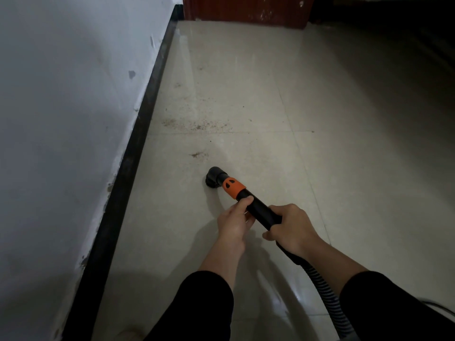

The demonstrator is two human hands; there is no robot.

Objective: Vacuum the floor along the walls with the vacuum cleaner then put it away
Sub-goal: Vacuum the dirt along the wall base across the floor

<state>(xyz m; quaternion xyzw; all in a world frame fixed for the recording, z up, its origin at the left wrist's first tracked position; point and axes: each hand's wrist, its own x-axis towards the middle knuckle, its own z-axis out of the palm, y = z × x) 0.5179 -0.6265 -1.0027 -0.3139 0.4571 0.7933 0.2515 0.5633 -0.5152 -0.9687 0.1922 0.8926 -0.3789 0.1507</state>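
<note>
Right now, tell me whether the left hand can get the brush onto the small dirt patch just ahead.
Probably yes: the left hand grips the tube behind the brush, and only bare tile lies between brush and dirt patch.

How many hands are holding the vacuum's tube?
2. The left hand grips the black tube just behind the orange collar; the right hand grips it further back, where the ribbed hose begins.

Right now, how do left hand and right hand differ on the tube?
The left hand grips forward, behind the orange collar; right hand grips farther back, toward the ribbed hose. Left thumb lies atop the black tube; right hand wraps it from the right. Both grip it.
</note>
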